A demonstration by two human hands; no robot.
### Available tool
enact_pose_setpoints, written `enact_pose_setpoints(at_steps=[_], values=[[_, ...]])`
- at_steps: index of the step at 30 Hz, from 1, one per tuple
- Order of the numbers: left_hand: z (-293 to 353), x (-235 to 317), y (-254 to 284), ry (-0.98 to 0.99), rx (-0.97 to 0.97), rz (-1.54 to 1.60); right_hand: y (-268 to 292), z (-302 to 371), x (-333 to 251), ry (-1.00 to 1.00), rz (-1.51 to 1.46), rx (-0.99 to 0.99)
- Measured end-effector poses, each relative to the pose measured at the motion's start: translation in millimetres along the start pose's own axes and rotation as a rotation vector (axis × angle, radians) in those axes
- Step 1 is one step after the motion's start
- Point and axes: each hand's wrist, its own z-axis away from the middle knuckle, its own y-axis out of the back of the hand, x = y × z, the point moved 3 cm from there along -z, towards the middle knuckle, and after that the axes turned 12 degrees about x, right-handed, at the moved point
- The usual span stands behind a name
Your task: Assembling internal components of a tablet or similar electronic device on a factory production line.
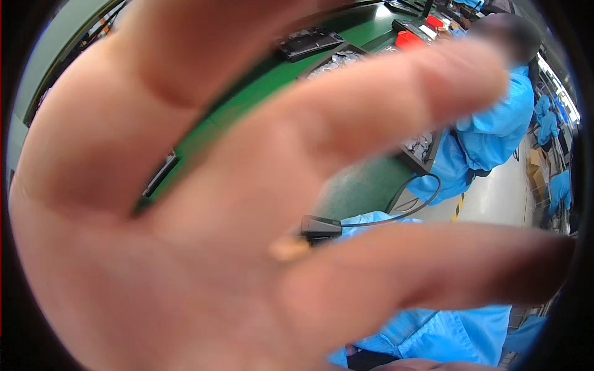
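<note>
My left hand (pixel 204 235) fills most of the head view, very close to the camera and blurred. Its palm faces me, with the fingers spread apart and pointing right; nothing shows in its grasp. Through a gap between the fingers appears a small black box-shaped device (pixel 320 227), its black cable (pixel 427 179) curving off to the right. A small tan patch beside the device cannot be made out. At the lower edge a strip of skin (pixel 427 366) may belong to my right hand, but no fingers can be read there.
Behind the hand lies a green work table (pixel 365 185) with a black flat device (pixel 307 43), dark trays of silvery parts (pixel 337 62) and a red bin (pixel 408 40). A person in blue workwear (pixel 501 127) is at the right. Cardboard boxes (pixel 538 167) stand farther off.
</note>
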Motion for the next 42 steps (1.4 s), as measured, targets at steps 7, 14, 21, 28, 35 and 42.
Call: enact_pose_setpoints(at_steps=[7, 14, 21, 28, 35, 42], values=[[49, 18, -3, -0.031, 0.15, -0.174, 10, -8, 1, -0.088, -0.018, -0.051], [115, -55, 160, -0.311, 0.767, -0.96, 24, -16, 9, -0.428, -0.215, 0.131], [143, -142, 214, -0.252, 0.738, -1.072, 11, -11, -7, -0.326, -0.261, -0.107], [166, -143, 196, -0.362, 0.846, -1.17, 3, 4, -18, -0.273, -0.2, -0.137], [203, -169, 199, -0.423, 0.992, -1.445, -16, 24, -22, -0.25, -0.251, -0.334], [232, -186, 191, -0.449, 1.056, -1.334, -20, 27, -21, -0.223, -0.227, -0.423]])
